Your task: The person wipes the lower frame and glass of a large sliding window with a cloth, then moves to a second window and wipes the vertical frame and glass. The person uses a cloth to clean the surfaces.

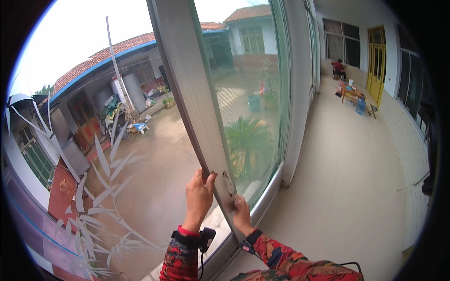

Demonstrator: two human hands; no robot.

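Note:
A sliding window sash with a pale metal frame (197, 87) stands before me, tilted in the view. My left hand (199, 196) grips the edge of its upright stile, thumb on the near face. On that same stile, lower and to the right, my right hand (242, 212) has its fingers bent at a small dark spot; whether they hold something is hidden. Just above those fingers, a thin wire or cord (228, 182) hangs between two dark holes in the stile. Green-tinted glass (246, 105) and a mesh screen lie right of the stile.
The window track (225, 258) runs below. Left is a courtyard (147, 168) behind glass with a leaf pattern (105, 196). Along the tiled corridor (337, 161) at right are a wooden table (351, 92), a blue water bottle (360, 105), a folding stool (373, 111) and a seated person (338, 67).

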